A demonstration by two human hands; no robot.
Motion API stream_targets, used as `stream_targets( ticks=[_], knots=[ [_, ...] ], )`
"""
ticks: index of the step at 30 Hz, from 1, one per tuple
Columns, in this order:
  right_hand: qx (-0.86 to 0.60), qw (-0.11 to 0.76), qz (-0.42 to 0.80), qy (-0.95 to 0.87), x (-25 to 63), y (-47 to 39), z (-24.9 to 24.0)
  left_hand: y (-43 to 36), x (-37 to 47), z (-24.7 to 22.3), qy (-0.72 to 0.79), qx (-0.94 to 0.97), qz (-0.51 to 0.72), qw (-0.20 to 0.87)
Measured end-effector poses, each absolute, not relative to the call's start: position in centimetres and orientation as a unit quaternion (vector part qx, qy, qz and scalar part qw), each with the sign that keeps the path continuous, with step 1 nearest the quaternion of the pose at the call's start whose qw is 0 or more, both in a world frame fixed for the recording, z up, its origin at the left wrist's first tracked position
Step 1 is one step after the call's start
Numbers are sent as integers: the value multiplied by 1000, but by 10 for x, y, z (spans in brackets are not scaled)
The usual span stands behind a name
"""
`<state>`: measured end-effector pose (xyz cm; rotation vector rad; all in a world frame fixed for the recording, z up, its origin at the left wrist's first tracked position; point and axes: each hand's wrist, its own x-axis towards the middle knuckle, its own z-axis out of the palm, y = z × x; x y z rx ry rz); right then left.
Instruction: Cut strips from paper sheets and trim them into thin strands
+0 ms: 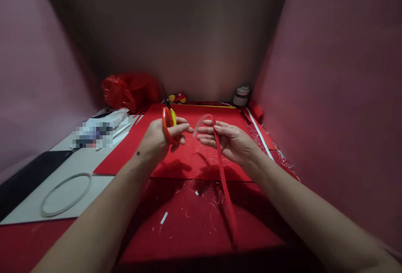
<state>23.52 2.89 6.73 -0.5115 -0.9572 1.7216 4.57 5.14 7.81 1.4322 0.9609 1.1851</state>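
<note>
Scissors [168, 127] with red and yellow handles hang on my left hand [171, 135], their rings around the fingers and thumb and the dark blades pointing away. Between the thumb and fingers of my right hand [228, 139] is a narrow ribbed red strip [222, 172], its long end dangling toward the front edge. A thin whitish translucent band [202, 121] curves from the strip's top toward my left fingertips; whether they touch it I cannot tell. Both hands are above a ribbed red sheet [201, 164].
A clear ring [66, 194] lies on the pale board at left. Behind are a red plastic bag [132, 91], small red-yellow toys [177, 97] and a lidded container [241, 96]. Thread scraps and white bits [164, 217] litter the red cloth. Pink walls [339, 97] rise on both sides.
</note>
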Motion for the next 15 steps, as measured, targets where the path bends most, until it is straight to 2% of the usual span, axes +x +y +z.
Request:
stream_targets(
  ticks=[7, 15],
  knots=[
    [-199, 702, 624, -280, 237, 48, 87, 29, 80, 68, 390, 661, 345, 540],
    [-203, 745, 575, -272, 247, 62, 95, 31, 74, 70, 405, 686, 299, 526]
  ],
)
